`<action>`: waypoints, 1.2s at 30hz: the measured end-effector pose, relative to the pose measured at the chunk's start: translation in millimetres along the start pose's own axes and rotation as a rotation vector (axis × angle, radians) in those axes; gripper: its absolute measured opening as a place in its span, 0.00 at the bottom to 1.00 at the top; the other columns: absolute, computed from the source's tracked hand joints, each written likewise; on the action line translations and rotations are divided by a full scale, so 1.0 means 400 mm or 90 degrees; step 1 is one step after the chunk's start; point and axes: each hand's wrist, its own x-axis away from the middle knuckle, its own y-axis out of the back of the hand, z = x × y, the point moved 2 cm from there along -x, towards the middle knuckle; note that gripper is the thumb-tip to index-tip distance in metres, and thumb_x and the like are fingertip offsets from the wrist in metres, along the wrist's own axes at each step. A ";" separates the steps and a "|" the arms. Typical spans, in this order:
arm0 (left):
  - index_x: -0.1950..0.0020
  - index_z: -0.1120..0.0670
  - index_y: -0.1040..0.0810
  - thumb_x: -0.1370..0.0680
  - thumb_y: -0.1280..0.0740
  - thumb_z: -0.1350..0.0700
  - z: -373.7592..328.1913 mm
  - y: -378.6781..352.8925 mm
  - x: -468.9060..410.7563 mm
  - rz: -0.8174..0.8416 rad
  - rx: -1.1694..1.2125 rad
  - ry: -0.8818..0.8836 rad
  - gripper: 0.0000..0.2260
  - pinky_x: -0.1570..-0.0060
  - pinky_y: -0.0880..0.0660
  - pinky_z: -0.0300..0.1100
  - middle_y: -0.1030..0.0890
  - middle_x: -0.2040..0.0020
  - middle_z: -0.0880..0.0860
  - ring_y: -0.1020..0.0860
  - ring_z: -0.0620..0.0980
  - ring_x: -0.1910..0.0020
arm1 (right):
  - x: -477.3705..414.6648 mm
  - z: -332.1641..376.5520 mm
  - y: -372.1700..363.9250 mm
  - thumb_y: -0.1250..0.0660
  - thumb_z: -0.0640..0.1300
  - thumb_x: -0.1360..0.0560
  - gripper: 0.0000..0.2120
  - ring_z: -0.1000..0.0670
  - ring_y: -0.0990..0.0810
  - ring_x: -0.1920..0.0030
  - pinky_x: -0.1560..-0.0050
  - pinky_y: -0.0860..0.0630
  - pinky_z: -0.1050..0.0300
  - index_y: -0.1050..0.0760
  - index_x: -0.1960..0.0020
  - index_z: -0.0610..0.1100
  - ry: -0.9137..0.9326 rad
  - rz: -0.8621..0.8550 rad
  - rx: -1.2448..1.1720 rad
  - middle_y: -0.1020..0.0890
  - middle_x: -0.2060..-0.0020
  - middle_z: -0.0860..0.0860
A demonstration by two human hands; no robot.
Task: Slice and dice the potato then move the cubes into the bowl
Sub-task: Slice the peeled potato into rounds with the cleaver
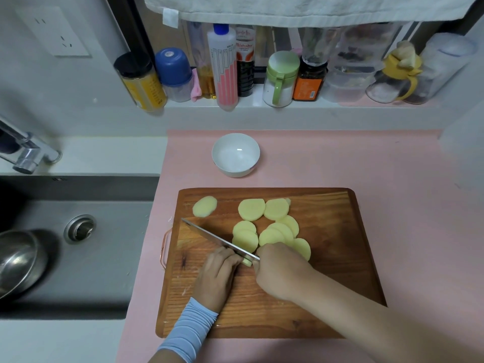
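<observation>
Potato slices [251, 209] overlap, pale yellow rounds; right hand [280, 271] grips knife [207, 233].

Home kitchen: steel sink [110, 258], faucet [28, 150], condiment bottles [222, 66] along the ledge.

Pink counter [366, 158] beside a grey sink [78, 188] — white wall socket [56, 32], bottle-lined ledge [251, 104], towel [288, 9] overhead.

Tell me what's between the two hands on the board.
Head view: a small potato piece sits between the left hand and right hand, with the knife crossing over it.
</observation>
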 end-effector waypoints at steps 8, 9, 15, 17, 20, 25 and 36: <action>0.40 0.54 0.26 0.21 0.35 0.61 -0.002 0.003 -0.001 0.001 0.002 -0.004 0.10 0.41 0.27 0.46 0.26 0.41 0.51 0.25 0.53 0.42 | 0.000 -0.006 -0.011 0.40 0.47 0.19 0.11 0.49 0.23 0.65 0.68 0.29 0.56 0.23 0.54 0.43 -0.009 0.006 -0.025 0.22 0.64 0.50; 0.41 0.53 0.26 0.21 0.36 0.60 -0.002 0.003 -0.002 0.000 0.004 0.000 0.10 0.41 0.27 0.46 0.25 0.42 0.51 0.25 0.53 0.42 | 0.000 -0.005 -0.013 0.40 0.46 0.19 0.10 0.49 0.22 0.64 0.69 0.30 0.56 0.23 0.54 0.43 -0.010 0.007 -0.027 0.21 0.64 0.49; 0.41 0.53 0.25 0.21 0.35 0.59 0.007 -0.002 0.005 0.006 0.003 0.014 0.09 0.43 0.25 0.49 0.25 0.42 0.51 0.24 0.54 0.43 | -0.012 -0.001 -0.023 0.40 0.46 0.19 0.10 0.48 0.22 0.64 0.70 0.31 0.57 0.23 0.53 0.43 -0.008 0.011 -0.012 0.23 0.64 0.50; 0.41 0.53 0.25 0.21 0.35 0.60 0.008 -0.004 0.008 0.010 0.003 0.012 0.09 0.44 0.25 0.49 0.25 0.42 0.51 0.24 0.54 0.43 | -0.009 -0.004 -0.027 0.40 0.47 0.18 0.11 0.49 0.24 0.65 0.71 0.33 0.57 0.25 0.55 0.43 -0.005 0.008 -0.011 0.24 0.65 0.50; 0.41 0.54 0.25 0.21 0.34 0.60 0.007 -0.003 0.007 0.007 0.003 0.004 0.09 0.43 0.25 0.49 0.25 0.42 0.51 0.24 0.54 0.43 | -0.012 -0.005 -0.032 0.40 0.47 0.18 0.11 0.50 0.24 0.65 0.69 0.31 0.57 0.27 0.56 0.45 -0.002 0.002 -0.018 0.25 0.65 0.51; 0.41 0.53 0.25 0.21 0.35 0.60 0.010 -0.006 0.009 0.006 0.012 0.003 0.09 0.41 0.26 0.48 0.24 0.42 0.51 0.24 0.53 0.43 | -0.029 -0.008 -0.049 0.39 0.47 0.19 0.10 0.50 0.24 0.65 0.69 0.31 0.58 0.26 0.58 0.45 -0.033 0.015 -0.072 0.23 0.64 0.51; 0.45 0.51 0.27 0.20 0.34 0.58 0.002 0.028 -0.043 0.119 0.030 -0.038 0.06 0.42 0.27 0.43 0.24 0.45 0.48 0.24 0.50 0.45 | -0.017 -0.042 0.044 0.39 0.52 0.19 0.15 0.50 0.25 0.65 0.66 0.31 0.54 0.29 0.62 0.47 -0.034 -0.018 -0.173 0.23 0.66 0.51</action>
